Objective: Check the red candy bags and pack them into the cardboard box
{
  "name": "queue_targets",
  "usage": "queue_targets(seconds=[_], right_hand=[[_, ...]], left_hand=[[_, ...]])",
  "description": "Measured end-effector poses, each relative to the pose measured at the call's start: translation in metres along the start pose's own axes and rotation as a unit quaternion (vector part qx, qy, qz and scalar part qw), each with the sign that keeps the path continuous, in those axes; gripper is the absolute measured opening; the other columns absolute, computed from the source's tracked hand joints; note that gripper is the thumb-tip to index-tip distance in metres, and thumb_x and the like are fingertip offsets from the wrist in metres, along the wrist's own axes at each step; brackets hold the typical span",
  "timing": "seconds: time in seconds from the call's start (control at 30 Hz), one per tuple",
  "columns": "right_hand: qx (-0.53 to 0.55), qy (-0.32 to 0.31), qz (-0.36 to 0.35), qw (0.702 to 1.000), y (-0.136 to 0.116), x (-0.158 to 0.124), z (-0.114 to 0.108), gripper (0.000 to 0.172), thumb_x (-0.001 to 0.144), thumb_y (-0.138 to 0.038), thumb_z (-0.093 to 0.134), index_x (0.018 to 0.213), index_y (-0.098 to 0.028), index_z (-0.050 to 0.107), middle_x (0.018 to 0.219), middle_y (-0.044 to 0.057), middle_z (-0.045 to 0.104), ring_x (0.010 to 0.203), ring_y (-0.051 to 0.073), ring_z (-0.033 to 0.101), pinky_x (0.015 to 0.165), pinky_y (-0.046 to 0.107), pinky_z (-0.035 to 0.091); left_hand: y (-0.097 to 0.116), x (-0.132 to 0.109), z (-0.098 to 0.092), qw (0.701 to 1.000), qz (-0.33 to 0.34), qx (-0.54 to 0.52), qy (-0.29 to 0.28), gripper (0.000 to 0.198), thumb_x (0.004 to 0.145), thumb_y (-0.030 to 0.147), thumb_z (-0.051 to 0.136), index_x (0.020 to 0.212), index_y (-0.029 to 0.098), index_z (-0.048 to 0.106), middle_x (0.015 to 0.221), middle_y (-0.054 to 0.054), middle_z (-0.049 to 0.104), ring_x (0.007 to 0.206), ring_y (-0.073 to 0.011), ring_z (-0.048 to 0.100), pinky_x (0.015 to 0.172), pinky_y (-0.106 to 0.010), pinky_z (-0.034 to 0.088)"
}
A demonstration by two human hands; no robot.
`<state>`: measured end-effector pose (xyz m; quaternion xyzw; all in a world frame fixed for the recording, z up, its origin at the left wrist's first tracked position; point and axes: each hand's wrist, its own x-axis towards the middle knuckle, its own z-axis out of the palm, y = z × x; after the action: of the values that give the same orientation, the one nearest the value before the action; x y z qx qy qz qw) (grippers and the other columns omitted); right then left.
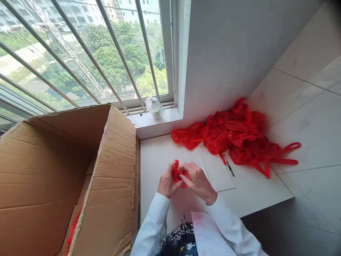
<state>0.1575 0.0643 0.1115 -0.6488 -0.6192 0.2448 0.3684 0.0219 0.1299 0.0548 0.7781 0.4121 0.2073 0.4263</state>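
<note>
Between my two hands is a crumpled red plastic bag (175, 171), bunched up small above the white table. My left hand (167, 180) curls round its left side with the thumb beneath. From the right, my right hand (196, 179) pinches the same bag, thumb and fingers pressed into its folds. Further back, a heap of red plastic bags (226, 128) lies against the wall, some with handle loops trailing off to the right.
A large open cardboard box (119, 177) stands at the left, something red low inside it. A notebook (217, 174) and a pen (229, 165) lie right of my hands. On the windowsill (170, 115) sits a container in a clear plastic bag (155, 108). The white table (255, 188) ends at lower right.
</note>
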Motion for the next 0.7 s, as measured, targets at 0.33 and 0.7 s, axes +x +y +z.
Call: queue_targets(seconds=[0.33,0.7], right_hand=[[0.148,0.023,0.069,0.986,0.052,0.021,0.026,0.023,0.09,-0.03,0.043,0.103,-0.021,0.06,0.104,0.005,0.062,0.084,0.014,0.057,0.078,0.029,0.046],[0.375,-0.085,0.129,0.914,0.084,0.002,0.039,0.014,0.072,-0.029,0.065,0.078,-0.017,0.062,0.076,0.0,0.06,0.069,0.011,0.053,0.066,0.023,0.042]], left_hand=[[-0.013,0.016,0.009,0.993,-0.054,0.082,-0.071,0.036,0.093,0.04,0.021,0.094,0.024,0.053,0.066,0.001,0.057,0.061,-0.0158,0.055,0.061,-0.025,0.04],[-0.017,0.017,-0.002,0.977,-0.116,-0.164,-0.065,0.026,0.083,0.048,0.042,0.081,0.022,0.04,0.058,0.004,0.054,0.053,-0.0121,0.05,0.057,-0.024,0.039]])
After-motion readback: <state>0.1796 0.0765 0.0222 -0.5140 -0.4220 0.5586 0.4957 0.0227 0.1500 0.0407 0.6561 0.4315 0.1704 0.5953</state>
